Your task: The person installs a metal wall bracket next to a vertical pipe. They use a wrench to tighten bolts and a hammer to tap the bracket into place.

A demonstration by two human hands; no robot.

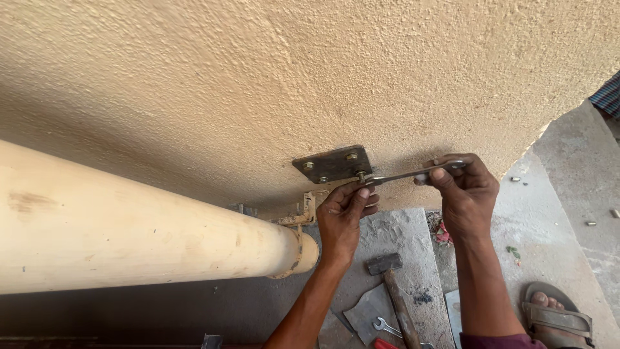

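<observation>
A dark metal plate [332, 163] with bolts is fixed to the rough tan wall. A flat metal wrench [403, 175] sits on the bolt at the plate's lower right corner. My right hand [466, 194] grips the far end of the wrench. My left hand [347, 210] is just below the plate, with its fingertips pinching the wrench head at the bolt.
A thick cream pipe [142, 229] runs from the left to a bracket [303, 213] under the plate. Below on the concrete floor lie a hammer [391, 284], another wrench [386, 327] and a metal sheet piece. A sandalled foot [555, 317] is at the bottom right.
</observation>
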